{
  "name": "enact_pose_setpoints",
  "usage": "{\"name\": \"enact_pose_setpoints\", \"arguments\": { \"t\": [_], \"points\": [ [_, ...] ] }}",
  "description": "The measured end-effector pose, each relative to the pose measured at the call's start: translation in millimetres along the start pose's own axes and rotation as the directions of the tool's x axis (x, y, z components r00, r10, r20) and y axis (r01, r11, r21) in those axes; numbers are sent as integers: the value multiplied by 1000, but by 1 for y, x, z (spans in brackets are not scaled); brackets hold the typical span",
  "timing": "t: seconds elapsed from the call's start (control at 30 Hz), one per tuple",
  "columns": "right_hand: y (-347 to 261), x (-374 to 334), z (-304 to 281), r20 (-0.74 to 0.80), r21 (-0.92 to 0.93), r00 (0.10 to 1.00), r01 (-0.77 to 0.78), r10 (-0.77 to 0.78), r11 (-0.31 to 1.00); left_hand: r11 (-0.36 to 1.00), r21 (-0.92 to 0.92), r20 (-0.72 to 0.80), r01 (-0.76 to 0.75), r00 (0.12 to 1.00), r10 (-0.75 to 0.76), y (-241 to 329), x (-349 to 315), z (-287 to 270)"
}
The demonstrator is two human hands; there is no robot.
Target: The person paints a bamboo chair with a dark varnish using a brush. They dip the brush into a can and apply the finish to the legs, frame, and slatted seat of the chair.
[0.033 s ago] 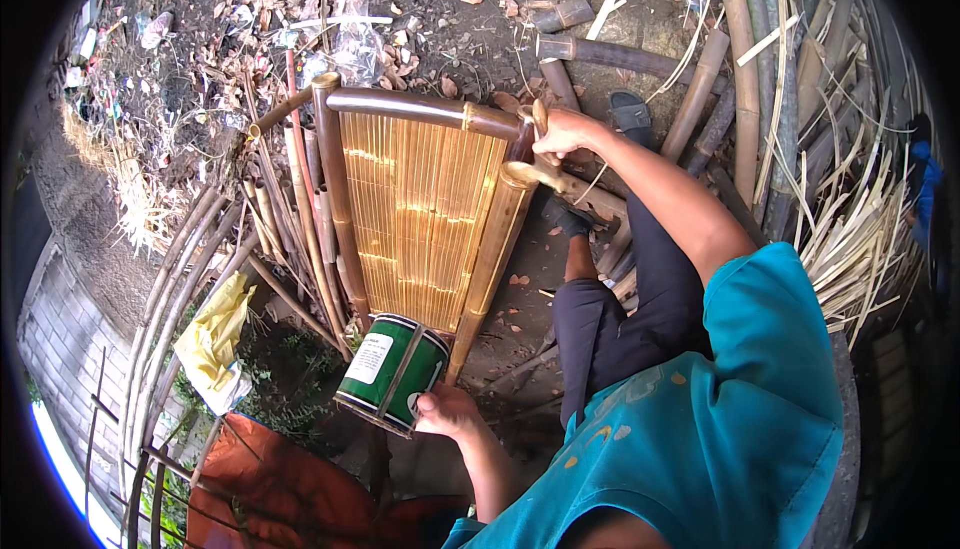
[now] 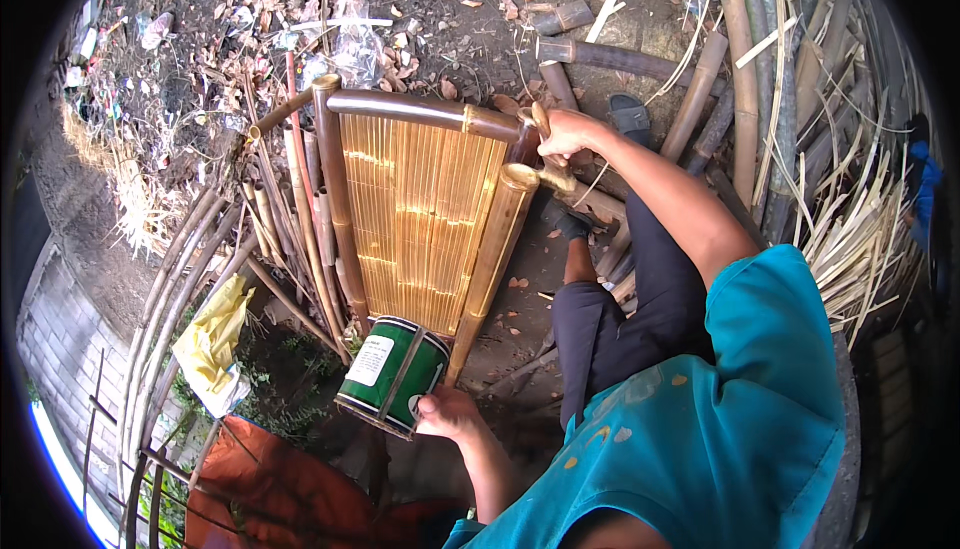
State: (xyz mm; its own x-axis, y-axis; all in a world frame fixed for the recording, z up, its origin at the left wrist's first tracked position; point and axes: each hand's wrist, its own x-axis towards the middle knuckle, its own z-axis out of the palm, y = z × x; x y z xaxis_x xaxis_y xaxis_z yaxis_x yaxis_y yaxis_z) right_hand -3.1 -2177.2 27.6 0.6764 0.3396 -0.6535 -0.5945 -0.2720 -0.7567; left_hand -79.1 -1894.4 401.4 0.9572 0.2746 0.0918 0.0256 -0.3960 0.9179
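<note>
The right hand (image 2: 567, 137) had its grip closed around what looked like a brush (image 2: 557, 179), the handle poking up past the knuckles and the pale, blurred head just beside the cut end of the near bamboo post (image 2: 500, 239); whether it touched, I could not tell. The left hand (image 2: 447, 412) gripped the lower side of a green can (image 2: 412, 359), thumb against its wall; the can leaned, and its contents were out of sight. It hung by the foot of the bamboo frame (image 2: 420, 111), whose slatted panel (image 2: 420, 219) shone between the posts. By my reading, the step in hand was brushing a coat onto the frame's upper corner, and the next move called for a light stroke along the post's end, with the can held steady against spilling. Beyond the frame, bamboo poles (image 2: 745, 99) lay on the ground at the right, near a dark sandal (image 2: 630, 114), while a yellow bag (image 2: 215, 334) and an orange cloth (image 2: 270, 479) were at the lower left.
</note>
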Motion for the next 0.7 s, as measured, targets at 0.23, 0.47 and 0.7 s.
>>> {"name": "enact_pose_setpoints", "arguments": {
  "t": [0.23,0.47,0.7],
  "points": [
    [-2,4,36,-13,693,988,-102,154,714,999,-4,-23,-47,999,47,-19,6,-14],
    [58,4,17,-418,654,878,113,233,748,1000,-22,-41,14,999,-15,-33,3,-4],
    [80,106,-25,-184,578,980,40,82,815,999,36,-46,-24,999,26,-46,5,2]
  ]
}}
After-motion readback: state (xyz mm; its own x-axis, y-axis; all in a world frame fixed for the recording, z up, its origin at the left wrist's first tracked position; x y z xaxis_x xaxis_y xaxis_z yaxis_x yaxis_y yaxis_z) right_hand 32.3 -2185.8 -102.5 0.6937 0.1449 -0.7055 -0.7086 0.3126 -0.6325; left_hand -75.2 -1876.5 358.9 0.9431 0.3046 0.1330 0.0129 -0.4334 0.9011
